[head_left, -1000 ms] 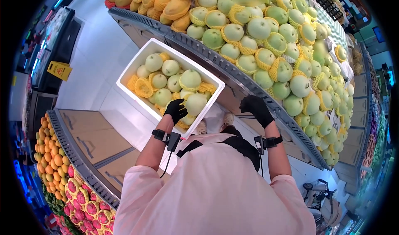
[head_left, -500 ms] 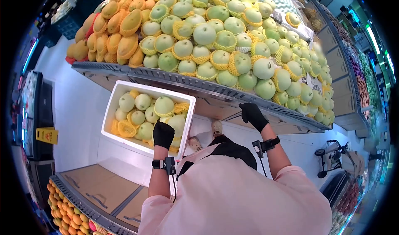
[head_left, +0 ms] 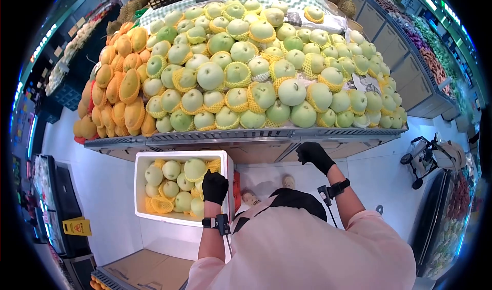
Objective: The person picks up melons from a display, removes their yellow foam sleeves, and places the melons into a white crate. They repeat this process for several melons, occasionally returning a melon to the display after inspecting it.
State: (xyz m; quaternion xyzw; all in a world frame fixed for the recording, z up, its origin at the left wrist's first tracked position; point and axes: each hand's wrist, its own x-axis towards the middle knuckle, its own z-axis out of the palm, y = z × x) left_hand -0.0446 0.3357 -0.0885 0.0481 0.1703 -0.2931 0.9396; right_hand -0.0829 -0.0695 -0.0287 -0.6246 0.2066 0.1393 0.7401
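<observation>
My left hand (head_left: 214, 187), in a black glove, hangs over the right part of a white foam box (head_left: 139, 187), its fingers curled closed. What it may hold is hidden. Round pale green fruits (head_left: 171, 169), some in yellow foam nets (head_left: 160, 204), fill the box. My right hand (head_left: 313, 156), gloved in black too, is near the front edge of the display stand (head_left: 241, 135), with fingers curled in and nothing visible in them. On the stand lies a large heap of green fruits (head_left: 210, 76), many in yellow nets.
Orange-yellow mangoes (head_left: 129, 85) fill the stand's left end. A yellow floor sign (head_left: 77, 226) stands at the left. At the right are a wheeled cart (head_left: 435, 154) and a dark display case (head_left: 428, 221). Drawers (head_left: 138, 269) line the lower left.
The view has tilted up and turned, so the stand and box appear lower and more level. My left hand now appears farther right over the box; both hands remain curled.
</observation>
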